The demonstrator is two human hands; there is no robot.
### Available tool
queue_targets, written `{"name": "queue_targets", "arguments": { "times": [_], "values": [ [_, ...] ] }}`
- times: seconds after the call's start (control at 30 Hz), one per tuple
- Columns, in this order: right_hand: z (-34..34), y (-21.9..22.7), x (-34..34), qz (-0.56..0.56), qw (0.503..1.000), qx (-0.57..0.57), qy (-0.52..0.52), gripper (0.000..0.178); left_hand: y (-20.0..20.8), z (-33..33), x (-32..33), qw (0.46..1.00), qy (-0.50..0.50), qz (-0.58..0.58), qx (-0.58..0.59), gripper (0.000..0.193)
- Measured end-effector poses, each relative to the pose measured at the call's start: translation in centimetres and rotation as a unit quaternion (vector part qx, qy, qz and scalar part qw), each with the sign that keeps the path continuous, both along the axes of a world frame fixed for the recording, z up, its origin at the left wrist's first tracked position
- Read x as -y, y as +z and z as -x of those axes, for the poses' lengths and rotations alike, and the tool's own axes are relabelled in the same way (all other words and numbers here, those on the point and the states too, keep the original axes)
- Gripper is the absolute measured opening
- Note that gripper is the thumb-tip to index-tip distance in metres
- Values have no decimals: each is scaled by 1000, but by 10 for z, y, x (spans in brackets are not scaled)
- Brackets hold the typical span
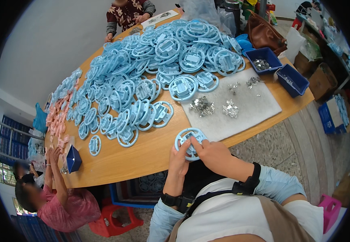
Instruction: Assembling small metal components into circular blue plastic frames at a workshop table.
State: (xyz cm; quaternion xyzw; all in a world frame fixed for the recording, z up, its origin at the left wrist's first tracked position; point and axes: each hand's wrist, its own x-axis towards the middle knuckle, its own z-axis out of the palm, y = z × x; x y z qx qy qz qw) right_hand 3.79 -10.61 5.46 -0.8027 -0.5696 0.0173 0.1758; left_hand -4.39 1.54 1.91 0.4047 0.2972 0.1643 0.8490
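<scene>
At the near edge of the table I hold a light blue plastic toy steering wheel (199, 134), tilted up toward me. My left hand (178, 158) grips its left side, the thumb lying over the rim. My right hand (215, 155) is closed, its fingertips pressed at the wheel's hub; whether a small part is pinched there is hidden. Just beyond the wheel lies a white foam mat (259, 111). On it are small heaps of silvery metal pieces (202, 106), with another heap (231, 109) to the right.
A large pile of blue steering wheels (154, 52) covers the table's middle. Two dark blue bins (292, 80) stand at the right. One person (72, 205) sits at the left by pink parts (58, 117); another (126, 18) works at the far side. A blue crate (120, 205) stands below the table.
</scene>
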Motion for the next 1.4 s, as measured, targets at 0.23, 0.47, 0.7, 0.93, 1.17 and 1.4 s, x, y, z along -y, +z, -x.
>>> {"name": "queue_targets", "arguments": {
  "times": [0.23,0.47,0.7,0.93,1.17,1.4],
  "values": [
    [-17,-11,6,-19,999,-12,23,44,-4,1,3,1000,10,-14,8,26],
    [-38,-16,11,-222,907,-349,-78,35,-1,5,2,998,15,33,42,30],
    [-45,-23,16,-228,810,-540,-27,35,10,7,12,993,-34,70,88,31],
    [-70,-4,32,-135,869,-472,63,30,24,2,1,951,-292,-74,-71,35],
    [-145,-10,32,-108,985,-100,-93,19,3,-17,0,995,-98,-6,-37,36],
    [-144,-18,16,-62,993,-61,-81,13,2,-25,6,998,44,47,25,30]
  ]
}}
